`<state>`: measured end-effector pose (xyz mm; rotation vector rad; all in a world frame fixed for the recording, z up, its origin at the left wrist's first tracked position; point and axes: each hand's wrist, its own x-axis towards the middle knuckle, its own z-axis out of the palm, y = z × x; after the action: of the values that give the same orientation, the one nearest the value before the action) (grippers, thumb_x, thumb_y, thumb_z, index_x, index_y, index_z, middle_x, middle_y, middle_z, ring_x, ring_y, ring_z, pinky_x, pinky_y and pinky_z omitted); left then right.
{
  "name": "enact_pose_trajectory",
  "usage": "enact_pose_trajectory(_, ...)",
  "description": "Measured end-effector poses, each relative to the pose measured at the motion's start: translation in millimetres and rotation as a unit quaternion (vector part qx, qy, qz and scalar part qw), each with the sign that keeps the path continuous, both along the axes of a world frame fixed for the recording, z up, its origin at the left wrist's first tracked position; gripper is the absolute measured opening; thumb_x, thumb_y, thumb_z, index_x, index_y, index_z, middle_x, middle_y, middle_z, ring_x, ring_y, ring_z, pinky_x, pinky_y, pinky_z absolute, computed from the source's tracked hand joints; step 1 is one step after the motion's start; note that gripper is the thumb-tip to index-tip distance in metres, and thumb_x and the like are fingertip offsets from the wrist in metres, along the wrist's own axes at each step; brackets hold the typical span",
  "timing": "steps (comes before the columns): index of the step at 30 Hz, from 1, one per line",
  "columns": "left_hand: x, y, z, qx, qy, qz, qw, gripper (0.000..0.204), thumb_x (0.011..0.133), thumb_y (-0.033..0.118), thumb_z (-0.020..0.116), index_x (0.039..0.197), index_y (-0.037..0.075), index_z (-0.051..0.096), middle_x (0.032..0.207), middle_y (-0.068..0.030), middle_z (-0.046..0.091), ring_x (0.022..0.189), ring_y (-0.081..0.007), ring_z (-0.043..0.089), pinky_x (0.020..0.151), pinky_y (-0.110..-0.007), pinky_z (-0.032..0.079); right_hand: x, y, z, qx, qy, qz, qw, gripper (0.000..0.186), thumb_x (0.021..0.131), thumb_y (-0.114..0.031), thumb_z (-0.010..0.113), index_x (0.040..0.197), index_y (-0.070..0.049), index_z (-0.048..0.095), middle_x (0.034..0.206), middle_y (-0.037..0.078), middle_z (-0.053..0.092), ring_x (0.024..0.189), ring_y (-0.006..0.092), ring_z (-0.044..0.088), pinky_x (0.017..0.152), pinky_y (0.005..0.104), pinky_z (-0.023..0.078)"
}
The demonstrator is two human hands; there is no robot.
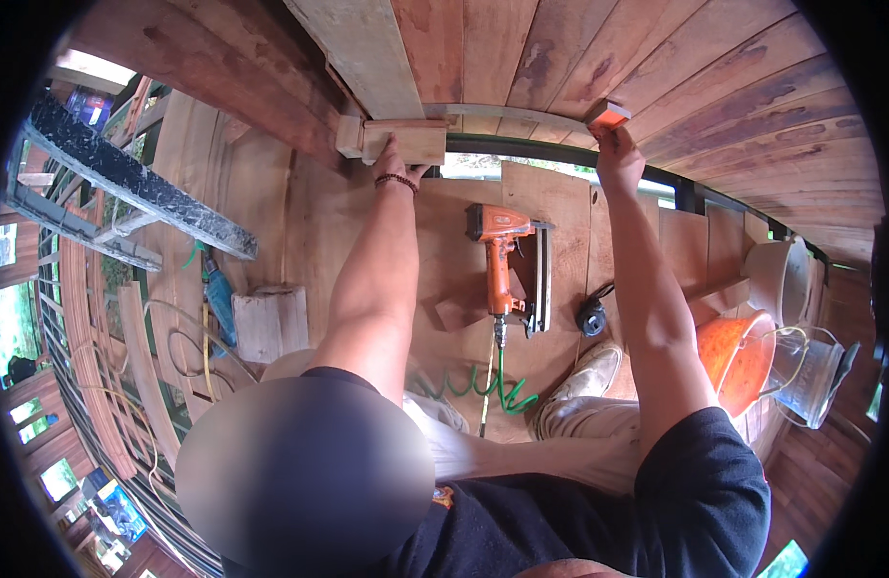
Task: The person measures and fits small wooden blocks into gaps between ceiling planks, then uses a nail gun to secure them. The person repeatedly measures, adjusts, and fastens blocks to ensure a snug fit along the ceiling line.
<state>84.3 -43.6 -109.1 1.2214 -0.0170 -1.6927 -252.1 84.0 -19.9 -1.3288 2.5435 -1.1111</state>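
Note:
My left hand (pixel 394 171), with a beaded bracelet at its wrist, grips a pale wooden block (pixel 420 142) at the foot of a grey-brown wooden post. Its thumb lies on the block's face and the other fingers are partly hidden below. Further right, my right hand (pixel 618 159) is closed on a small flat piece with an orange face (pixel 610 116), held up against the plank wall; its kind is unclear. Between my arms an orange nail gun (pixel 502 255) lies on the boards, joined to a green coiled air hose (pixel 507 390). A black tape measure (pixel 592 316) rests near my right forearm.
An orange bucket (pixel 738 361), a whitish bucket (pixel 778 279) and a clear-looking pail (pixel 809 380) stand at the right. To the left are a teal power tool (pixel 218 303), a wood block (pixel 271 323), a paint-spattered metal frame (pixel 136 169) and long wooden strips (pixel 93 356).

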Motion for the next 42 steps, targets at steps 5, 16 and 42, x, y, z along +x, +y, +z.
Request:
enact_pose_trajectory(5,2,-4,-6,0.005,0.019,0.006,1.0,0.051,0.098,0.035,0.062,0.142,0.014,0.047,0.142,-0.0099,0.05,0.133,-0.0366,0.045,0.107,-0.068,0.036,1,-1,-3,-0.014,0.022,0.006,1.0,0.025,0.094,-0.032,0.056,0.098,-0.013,0.072,0.095,0.014,0.072,0.09,0.0343,0.069,0.079,0.0432,0.053)
enact_pose_trajectory(16,4,-3,-5,-0.005,-0.008,-0.015,1.0,0.051,0.099,0.035,0.059,0.142,0.013,0.045,0.144,-0.0118,0.045,0.134,-0.0382,0.042,0.107,-0.068,0.037,7,-1,0,-0.024,0.008,-0.002,1.0,0.023,0.095,-0.028,0.055,0.096,-0.012,0.072,0.093,0.01,0.073,0.089,0.0318,0.07,0.078,0.0415,0.054)
enact_pose_trajectory(42,7,-7,-11,0.022,-0.004,-0.009,1.0,0.051,0.098,0.038,0.059,0.142,0.015,0.047,0.146,-0.0109,0.047,0.138,-0.0338,0.041,0.109,-0.068,0.033,9,-2,-14,-0.101,-0.005,-0.012,0.995,0.016,0.093,-0.019,0.058,0.09,-0.005,0.065,0.088,0.018,0.068,0.083,0.0396,0.065,0.071,0.0459,0.052)
